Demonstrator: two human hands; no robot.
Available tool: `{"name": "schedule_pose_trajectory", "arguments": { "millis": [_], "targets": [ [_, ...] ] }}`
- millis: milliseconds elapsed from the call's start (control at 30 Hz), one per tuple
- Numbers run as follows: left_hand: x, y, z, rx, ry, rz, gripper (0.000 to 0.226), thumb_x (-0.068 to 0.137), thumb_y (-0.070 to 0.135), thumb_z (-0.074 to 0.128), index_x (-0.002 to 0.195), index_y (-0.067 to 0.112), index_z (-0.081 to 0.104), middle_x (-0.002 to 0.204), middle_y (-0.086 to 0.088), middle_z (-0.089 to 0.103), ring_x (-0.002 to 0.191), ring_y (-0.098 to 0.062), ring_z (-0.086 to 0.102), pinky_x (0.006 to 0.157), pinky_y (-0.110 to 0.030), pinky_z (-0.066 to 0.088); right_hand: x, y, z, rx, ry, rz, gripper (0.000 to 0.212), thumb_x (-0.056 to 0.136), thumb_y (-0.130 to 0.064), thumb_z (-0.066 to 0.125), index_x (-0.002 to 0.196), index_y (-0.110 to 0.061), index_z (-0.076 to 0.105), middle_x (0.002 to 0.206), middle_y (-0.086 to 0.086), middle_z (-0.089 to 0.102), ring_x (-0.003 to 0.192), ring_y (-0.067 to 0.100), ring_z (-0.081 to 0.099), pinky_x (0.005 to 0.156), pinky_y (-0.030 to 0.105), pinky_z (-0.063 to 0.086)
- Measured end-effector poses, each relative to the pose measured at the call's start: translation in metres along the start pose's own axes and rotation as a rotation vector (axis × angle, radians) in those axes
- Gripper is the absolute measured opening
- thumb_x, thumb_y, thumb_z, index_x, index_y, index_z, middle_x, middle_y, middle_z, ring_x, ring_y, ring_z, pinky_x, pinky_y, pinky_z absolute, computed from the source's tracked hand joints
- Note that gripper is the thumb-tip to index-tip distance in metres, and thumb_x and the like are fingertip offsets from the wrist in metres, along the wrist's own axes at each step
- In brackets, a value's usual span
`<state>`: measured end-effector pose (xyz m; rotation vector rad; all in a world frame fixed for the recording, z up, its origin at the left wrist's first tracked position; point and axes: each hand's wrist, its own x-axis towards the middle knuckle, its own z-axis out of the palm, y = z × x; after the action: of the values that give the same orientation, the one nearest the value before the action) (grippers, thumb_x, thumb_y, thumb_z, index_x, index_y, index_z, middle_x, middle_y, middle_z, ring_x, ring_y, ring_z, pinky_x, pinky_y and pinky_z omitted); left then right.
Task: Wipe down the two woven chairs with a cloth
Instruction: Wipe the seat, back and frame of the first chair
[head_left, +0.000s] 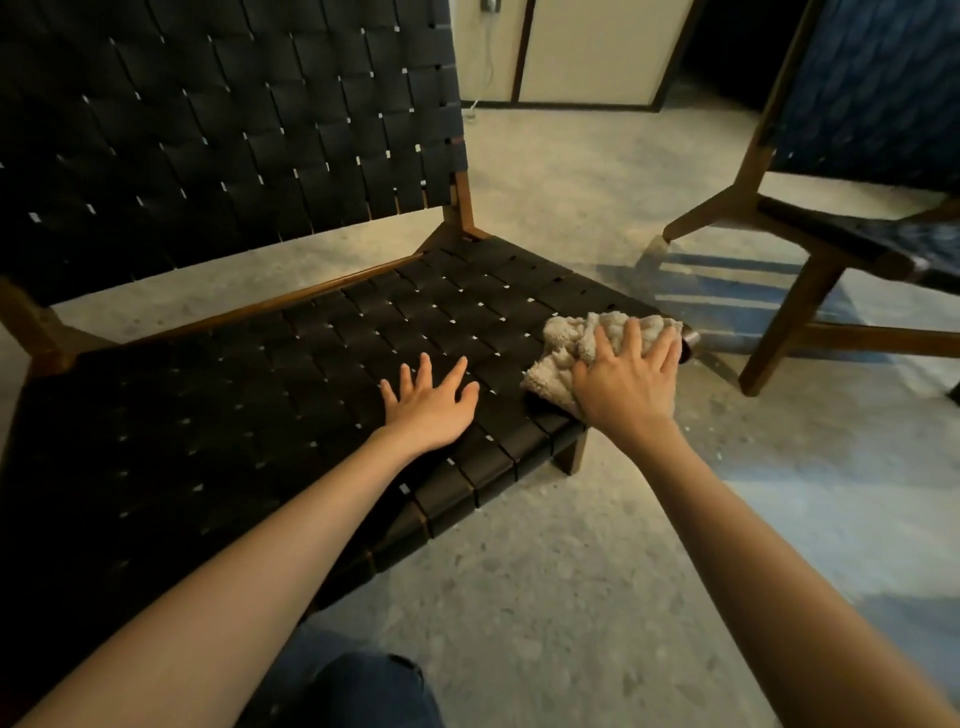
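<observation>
Head view: the near woven chair (291, 358) fills the left and centre of the frame, with its seat of black interlaced straps on a brown wooden frame and its woven backrest rising behind. The left hand (428, 402) lies flat on the seat with fingers spread and straight — released, grasping nothing. The right hand (626, 382) presses down on a beige terry cloth (566, 338) at the seat's front right corner; the fingers are splayed over the bunched fabric rather than curled round it. The cloth touches the straps and reaches the seat's right edge. The second woven chair (852, 156) stands well apart to the right on the speckled concrete floor (561, 571) — only partly in frame. A knee in dark denim (363, 696) shows at the bottom edge.
</observation>
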<state>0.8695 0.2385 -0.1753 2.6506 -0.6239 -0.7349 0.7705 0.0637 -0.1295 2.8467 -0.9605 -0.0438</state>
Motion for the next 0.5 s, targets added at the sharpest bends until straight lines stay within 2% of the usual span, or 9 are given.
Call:
{"name": "schedule_pose_trajectory", "arguments": {
  "millis": [133,267,500],
  "targets": [
    [0.010,0.004,0.004,0.013,0.028,0.030,0.054,0.097,0.059,0.013,0.148,0.044,0.003,0.159,-0.006,-0.010,0.145,-0.031,-0.014,0.113,-0.053,-0.011,0.023,0.008,0.005,0.044,-0.013,0.090,0.066,0.096,-0.055,0.021,0.153,-0.026,0.002,0.159,0.015,-0.005,0.138,0.053,-0.014,0.112,0.063,-0.007],
    [0.030,0.001,0.006,0.012,0.075,0.050,0.053,0.097,0.059,0.013,0.147,0.047,0.004,0.160,-0.004,-0.008,0.145,-0.029,-0.013,0.112,-0.052,-0.011,0.047,0.001,0.006,0.069,-0.041,0.117,0.065,0.093,-0.064,0.022,0.150,-0.037,0.007,0.160,0.011,-0.001,0.138,0.056,-0.009,0.106,0.070,-0.004],
    [0.076,-0.009,-0.002,0.018,0.144,0.027,0.054,0.096,0.059,0.015,0.147,0.047,0.003,0.159,-0.006,-0.009,0.145,-0.027,-0.013,0.113,-0.049,-0.011,0.094,-0.022,0.014,-0.030,0.029,-0.081,0.064,0.095,-0.061,0.023,0.152,-0.034,0.010,0.158,0.011,0.011,0.141,0.047,0.007,0.112,0.061,0.005]
  ]
}}
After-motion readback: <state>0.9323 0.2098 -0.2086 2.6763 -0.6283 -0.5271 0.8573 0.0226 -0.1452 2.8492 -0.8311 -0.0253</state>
